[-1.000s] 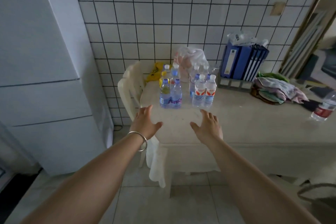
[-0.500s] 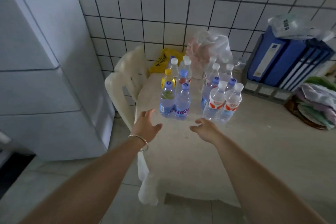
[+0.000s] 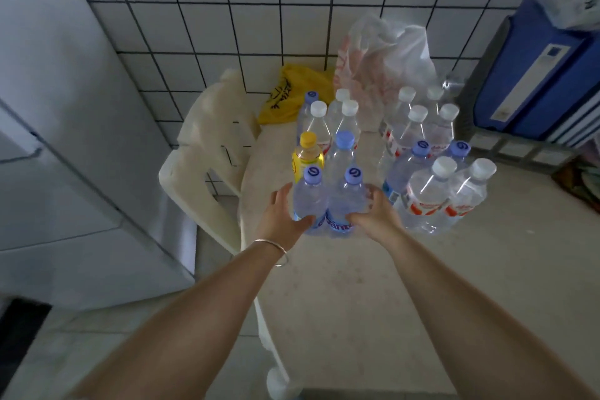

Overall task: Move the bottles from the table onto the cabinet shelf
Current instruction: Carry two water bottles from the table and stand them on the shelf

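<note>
The fingers (image 3: 370, 196) of the right hand (image 3: 376, 216) curl round the right flank of one blue-capped bottle (image 3: 345, 204), thumb across its front near the label. The left hand (image 3: 282, 214) cups the left flank of its neighbour, a second blue-capped bottle (image 3: 310, 201), with the thumb under its front; both hands are closing on this pair, which stands upright and touching near the worktop's (image 3: 373, 286) left edge. Whether either bottle is lifted off the surface I cannot tell. A thin bangle (image 3: 276, 252) circles the left wrist.

Both caps carry a dark ring-shaped mark. The blue label band low on the pair bears white lettering, too blurred to read. Just behind them stand a yellow-capped bottle (image 3: 306, 156) of yellow drink and a taller blue-capped one (image 3: 341, 156), then more white-capped bottles towards the back edge. A second cluster, apart to the right, includes two white-capped bottles (image 3: 444, 201) with red-and-white labels whose writing is illegible.

The worktop is pale and speckled. At its back edge lie a yellow bag (image 3: 289, 97) with dark print and a clear plastic bag (image 3: 383, 55); blue binders (image 3: 535, 75) stand at the far right. A white plastic chair (image 3: 207, 159) sits at the left edge, a pale cabinet (image 3: 65, 140) beyond it, and white square tiles with dark grout (image 3: 259, 10) cover the wall.
</note>
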